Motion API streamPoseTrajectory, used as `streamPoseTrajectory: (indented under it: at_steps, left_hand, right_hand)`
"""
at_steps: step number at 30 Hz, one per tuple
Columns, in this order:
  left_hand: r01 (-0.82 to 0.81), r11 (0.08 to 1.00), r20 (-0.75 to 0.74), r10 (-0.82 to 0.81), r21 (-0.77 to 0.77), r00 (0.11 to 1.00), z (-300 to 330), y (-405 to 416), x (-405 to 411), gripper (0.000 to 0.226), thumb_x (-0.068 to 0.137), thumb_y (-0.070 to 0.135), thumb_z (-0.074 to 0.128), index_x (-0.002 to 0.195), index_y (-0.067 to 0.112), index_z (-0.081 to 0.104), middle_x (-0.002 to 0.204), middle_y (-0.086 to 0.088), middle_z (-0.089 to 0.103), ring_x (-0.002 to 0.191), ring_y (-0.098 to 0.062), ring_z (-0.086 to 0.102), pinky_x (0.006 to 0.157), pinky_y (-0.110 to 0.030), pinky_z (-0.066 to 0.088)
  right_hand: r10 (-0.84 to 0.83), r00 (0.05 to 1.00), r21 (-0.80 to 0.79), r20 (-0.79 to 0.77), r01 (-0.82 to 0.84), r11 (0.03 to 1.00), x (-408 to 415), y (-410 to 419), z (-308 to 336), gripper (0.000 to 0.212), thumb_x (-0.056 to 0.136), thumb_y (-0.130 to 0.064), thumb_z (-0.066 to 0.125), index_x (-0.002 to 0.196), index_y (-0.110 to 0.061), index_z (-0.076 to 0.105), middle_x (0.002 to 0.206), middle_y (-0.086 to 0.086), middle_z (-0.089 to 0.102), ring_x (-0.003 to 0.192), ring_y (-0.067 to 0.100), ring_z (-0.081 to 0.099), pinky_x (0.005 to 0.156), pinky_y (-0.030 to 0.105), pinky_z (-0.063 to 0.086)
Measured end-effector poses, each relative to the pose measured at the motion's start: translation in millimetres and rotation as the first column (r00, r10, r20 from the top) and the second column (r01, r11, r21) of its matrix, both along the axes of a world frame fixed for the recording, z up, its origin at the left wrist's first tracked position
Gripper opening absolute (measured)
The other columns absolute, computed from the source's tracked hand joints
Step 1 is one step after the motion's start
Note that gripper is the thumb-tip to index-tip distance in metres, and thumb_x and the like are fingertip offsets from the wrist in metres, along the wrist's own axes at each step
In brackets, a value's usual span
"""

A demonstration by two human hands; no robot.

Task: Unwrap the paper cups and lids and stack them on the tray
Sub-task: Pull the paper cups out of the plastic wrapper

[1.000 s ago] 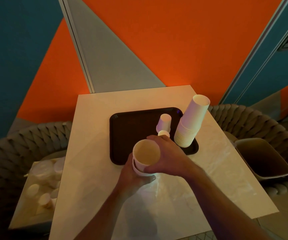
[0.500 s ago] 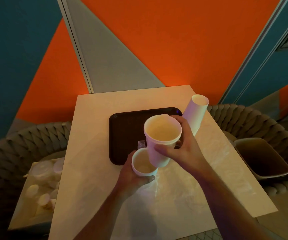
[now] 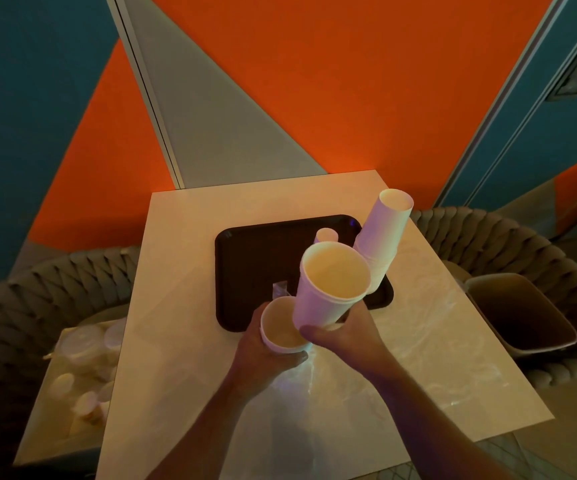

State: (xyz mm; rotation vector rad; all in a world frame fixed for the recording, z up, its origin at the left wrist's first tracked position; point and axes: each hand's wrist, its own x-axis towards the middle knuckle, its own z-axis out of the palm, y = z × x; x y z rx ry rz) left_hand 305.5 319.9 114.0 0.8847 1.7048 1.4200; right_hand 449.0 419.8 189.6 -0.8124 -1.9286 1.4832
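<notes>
My right hand [image 3: 346,336] grips a short stack of white paper cups [image 3: 328,289] by its base and holds it tilted above the near edge of the dark tray [image 3: 245,261]. Just left of it, my left hand [image 3: 266,355] holds the remaining white cups [image 3: 282,329] low over the table, with clear plastic wrap [image 3: 297,379] hanging below them. A tall leaning stack of cups [image 3: 384,230] stands on the tray's right side. A small upturned cup [image 3: 326,234] shows behind the lifted stack.
The pale square table [image 3: 183,306] stands against an orange wall. A tan bin [image 3: 522,313] sits on the woven chair at the right. At the left, a low surface carries wrapped cups and lids [image 3: 82,368]. A scrap of plastic [image 3: 279,289] lies on the tray.
My right hand has pulled a stack of cups up and out of the cups in my left hand and tilted it toward the tray. The left hand has stayed in place.
</notes>
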Motion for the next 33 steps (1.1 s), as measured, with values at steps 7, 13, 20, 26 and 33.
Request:
streamPoseTrajectory:
  at_steps: [7,13,20,26,33]
  left_hand:
    - [-0.020,1.000,-0.013,0.020,-0.024,1.000,-5,-4,-2,0.091,0.054,0.017,0.097,0.128,0.039,0.050,0.117,0.015,0.065,0.111,-0.004,0.063,0.081,-0.021,0.056]
    - [-0.008,0.999,-0.031,0.007,-0.032,0.999,-7,-3,-4,0.092,0.053,0.016,0.097,0.128,0.040,0.049,0.114,0.023,0.064,0.110,0.001,0.060,0.080,-0.017,0.053]
    - [0.020,0.999,-0.046,-0.022,-0.031,0.999,-4,-3,-3,0.091,0.057,0.020,0.097,0.130,0.039,0.046,0.122,0.018,0.059,0.114,0.001,0.057,0.081,-0.018,0.055]
    - [0.018,0.999,-0.062,-0.020,-0.028,0.998,-5,-3,-4,0.089,0.061,0.013,0.096,0.129,0.040,0.045,0.123,0.017,0.058,0.114,0.004,0.055,0.082,-0.018,0.055]
    - [0.016,0.999,-0.060,-0.017,-0.029,0.998,-5,-3,-3,0.089,0.061,0.010,0.096,0.129,0.039,0.045,0.124,0.014,0.057,0.112,0.007,0.055,0.081,-0.016,0.054]
  right_hand:
    - [-0.118,0.993,-0.159,-0.031,0.112,0.981,7,15,0,0.081,0.067,-0.038,0.090,0.137,-0.025,0.052,0.118,0.003,0.069,0.110,0.023,0.068,0.087,0.049,0.061]
    - [-0.282,0.956,-0.245,0.078,0.293,0.924,13,33,18,0.094,0.053,-0.063,0.084,0.132,-0.030,0.046,0.117,-0.003,0.064,0.104,0.017,0.068,0.069,0.032,0.058]
    - [-0.287,0.955,-0.466,0.080,0.290,0.836,34,60,56,0.051,0.094,-0.034,0.062,0.137,-0.028,0.036,0.117,0.007,0.056,0.094,0.028,0.065,0.073,0.038,0.048]
    - [-0.408,0.912,-0.265,0.034,0.402,0.877,44,70,71,0.065,0.083,-0.030,0.081,0.136,-0.032,0.042,0.120,0.000,0.056,0.108,0.030,0.065,0.072,0.037,0.061]
    - [-0.544,0.835,0.247,0.079,0.512,0.822,53,73,88,0.040,0.096,-0.047,0.062,0.132,-0.040,0.046,0.133,0.001,0.051,0.087,0.024,0.070,0.055,0.032,0.061]
